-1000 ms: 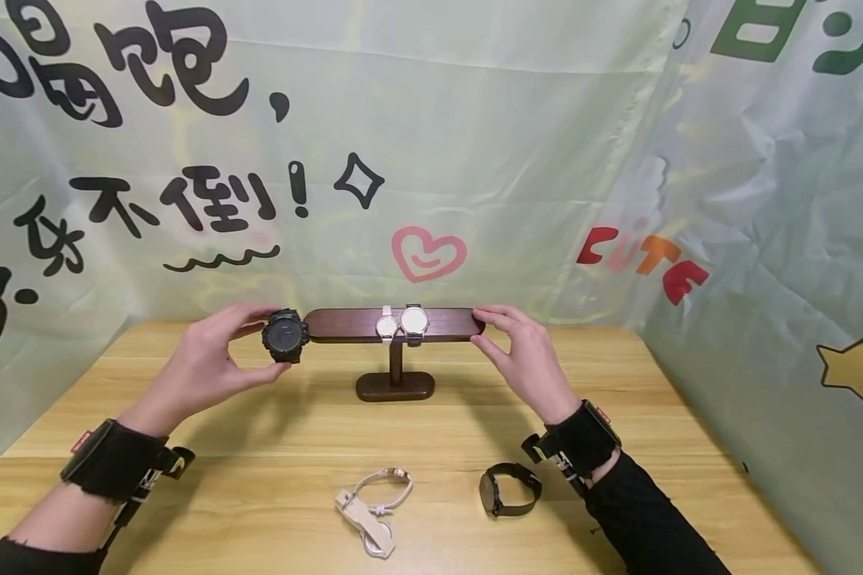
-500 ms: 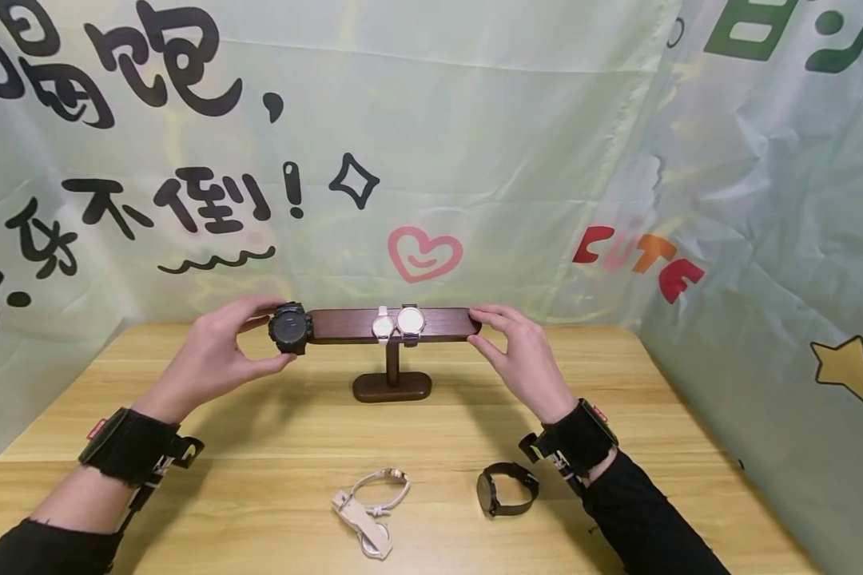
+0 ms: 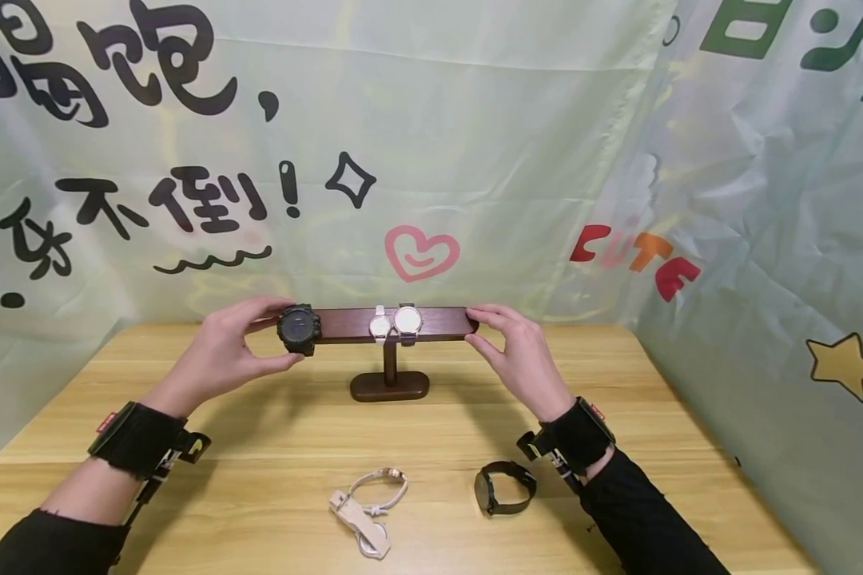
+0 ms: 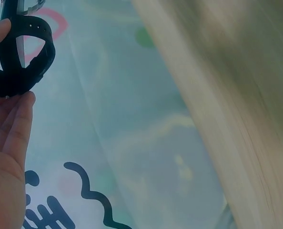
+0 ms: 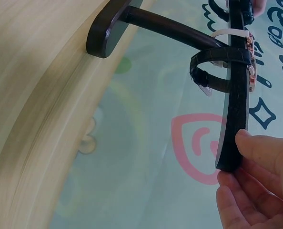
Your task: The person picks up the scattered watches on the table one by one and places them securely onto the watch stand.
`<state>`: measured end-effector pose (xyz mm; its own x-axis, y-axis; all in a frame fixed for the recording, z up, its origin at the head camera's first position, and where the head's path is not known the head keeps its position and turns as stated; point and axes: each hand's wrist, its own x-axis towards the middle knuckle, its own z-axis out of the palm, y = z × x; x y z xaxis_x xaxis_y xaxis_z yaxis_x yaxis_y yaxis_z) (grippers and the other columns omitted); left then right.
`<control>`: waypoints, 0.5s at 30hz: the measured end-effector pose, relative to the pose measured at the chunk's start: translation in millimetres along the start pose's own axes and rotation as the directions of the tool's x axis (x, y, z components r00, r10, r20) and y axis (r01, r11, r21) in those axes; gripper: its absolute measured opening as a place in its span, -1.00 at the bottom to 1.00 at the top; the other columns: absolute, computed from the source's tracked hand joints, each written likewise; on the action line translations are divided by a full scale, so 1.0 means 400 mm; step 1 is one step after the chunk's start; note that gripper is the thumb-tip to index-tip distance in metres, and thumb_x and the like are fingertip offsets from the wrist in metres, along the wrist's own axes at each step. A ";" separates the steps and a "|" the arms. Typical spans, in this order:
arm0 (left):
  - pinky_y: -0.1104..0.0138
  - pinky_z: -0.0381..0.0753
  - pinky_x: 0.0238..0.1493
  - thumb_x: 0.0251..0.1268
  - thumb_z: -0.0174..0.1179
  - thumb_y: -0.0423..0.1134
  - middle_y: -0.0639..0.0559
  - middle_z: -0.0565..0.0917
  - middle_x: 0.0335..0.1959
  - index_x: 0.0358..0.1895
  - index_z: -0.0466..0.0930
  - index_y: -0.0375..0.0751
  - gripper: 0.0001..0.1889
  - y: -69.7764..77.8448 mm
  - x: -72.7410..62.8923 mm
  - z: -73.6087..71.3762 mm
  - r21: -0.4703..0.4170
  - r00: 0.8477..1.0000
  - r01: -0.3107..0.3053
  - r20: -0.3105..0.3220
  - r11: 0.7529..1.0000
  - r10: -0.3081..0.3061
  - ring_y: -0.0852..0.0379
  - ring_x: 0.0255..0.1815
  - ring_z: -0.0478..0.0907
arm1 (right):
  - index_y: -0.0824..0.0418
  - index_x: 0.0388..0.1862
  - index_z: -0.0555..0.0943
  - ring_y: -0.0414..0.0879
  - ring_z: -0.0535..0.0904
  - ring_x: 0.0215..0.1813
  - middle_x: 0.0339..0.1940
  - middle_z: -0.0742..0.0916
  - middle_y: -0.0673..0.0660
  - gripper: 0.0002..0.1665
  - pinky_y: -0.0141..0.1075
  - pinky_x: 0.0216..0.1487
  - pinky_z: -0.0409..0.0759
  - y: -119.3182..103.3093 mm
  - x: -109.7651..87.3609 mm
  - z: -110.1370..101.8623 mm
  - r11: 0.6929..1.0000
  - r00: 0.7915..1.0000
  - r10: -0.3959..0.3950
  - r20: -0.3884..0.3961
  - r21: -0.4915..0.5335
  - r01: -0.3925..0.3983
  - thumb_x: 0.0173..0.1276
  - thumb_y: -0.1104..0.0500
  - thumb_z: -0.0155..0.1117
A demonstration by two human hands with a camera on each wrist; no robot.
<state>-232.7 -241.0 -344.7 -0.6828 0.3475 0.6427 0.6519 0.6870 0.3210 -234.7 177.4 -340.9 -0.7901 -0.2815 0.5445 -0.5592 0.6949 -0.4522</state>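
Note:
My left hand [image 3: 219, 355] pinches a chunky black wristwatch [image 3: 299, 329] between thumb and fingers at the left end of the dark wooden watch stand [image 3: 345, 325]. In the left wrist view, the bar's end lies inside the watch's closed strap [image 4: 47, 50]. With its thumb and fingers, my right hand [image 3: 523, 355] grips the bar's right end; the right wrist view shows the thumb on one side of the bar [image 5: 237, 109] and fingers at its tip. A small white-strapped watch [image 3: 380, 327] and a larger dark-strapped watch [image 3: 407, 320] sit side by side mid-bar.
The stand's oval base [image 3: 390, 387] rests on the wooden table [image 3: 259, 471]. Nearer me lie a white-strapped watch with a beige piece on it [image 3: 363, 523] and a black watch [image 3: 503, 488] on its side. Printed cloth [image 3: 518, 160] hangs behind and at the sides.
My left hand has moved right, sliding the black watch farther onto the bar's left end. The right hand keeps its grip on the other end.

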 end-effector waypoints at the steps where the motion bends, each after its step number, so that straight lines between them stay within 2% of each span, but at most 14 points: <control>1: 0.78 0.46 0.25 -0.18 0.78 -0.31 -0.12 0.82 0.15 0.30 0.65 -0.24 -0.18 0.001 0.001 0.001 -0.002 1.000 0.001 0.005 1.000 -0.001 -0.12 0.09 0.83 | 0.25 0.35 0.70 0.17 0.64 0.43 0.35 0.74 0.23 -0.52 0.09 0.45 0.65 0.000 0.000 0.000 1.000 1.000 0.000 0.000 0.000 0.000 0.52 0.14 0.44; 8: 0.73 0.53 0.25 -0.16 0.78 -0.27 -0.10 0.81 0.16 0.29 0.65 -0.22 -0.20 0.009 0.009 0.009 -0.008 0.999 0.016 0.030 1.000 -0.016 -0.08 0.10 0.83 | 0.26 0.34 0.70 0.16 0.65 0.43 0.34 0.75 0.22 -0.53 0.07 0.45 0.64 0.000 0.002 0.001 1.000 1.000 -0.003 -0.001 -0.005 0.003 0.52 0.14 0.44; 10: 0.59 0.64 0.25 -0.15 0.78 -0.27 -0.09 0.81 0.16 0.29 0.65 -0.22 -0.20 0.012 0.011 0.011 -0.007 0.999 0.022 0.037 1.000 -0.021 -0.07 0.10 0.82 | 0.26 0.34 0.70 0.16 0.65 0.43 0.34 0.75 0.22 -0.53 0.07 0.45 0.64 0.001 0.002 0.001 1.000 1.000 -0.005 -0.002 -0.006 0.005 0.52 0.14 0.44; 13: 0.21 0.78 0.24 -0.12 0.77 -0.26 -0.09 0.82 0.15 0.29 0.66 -0.20 -0.23 0.018 0.015 0.015 -0.005 0.999 0.014 0.044 1.000 -0.014 -0.11 0.11 0.82 | 0.26 0.34 0.70 0.16 0.64 0.43 0.34 0.75 0.23 -0.53 0.07 0.46 0.64 0.001 0.002 0.000 1.000 1.000 -0.007 -0.001 -0.007 0.007 0.53 0.15 0.44; 15: -0.03 0.78 0.22 -0.09 0.75 -0.25 -0.11 0.82 0.14 0.29 0.66 -0.18 -0.24 0.022 0.018 0.018 -0.005 0.999 0.004 0.046 1.000 -0.004 -0.16 0.12 0.80 | 0.27 0.35 0.70 0.17 0.64 0.43 0.35 0.75 0.23 -0.53 0.07 0.46 0.64 0.001 0.002 0.000 1.000 1.000 -0.007 0.000 -0.007 0.007 0.53 0.14 0.44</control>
<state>-234.3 -227.9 -342.0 -0.6999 0.3742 0.6084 0.6507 0.6852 0.3272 -235.6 177.6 -340.6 -0.7861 -0.2869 0.5475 -0.5633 0.6971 -0.4435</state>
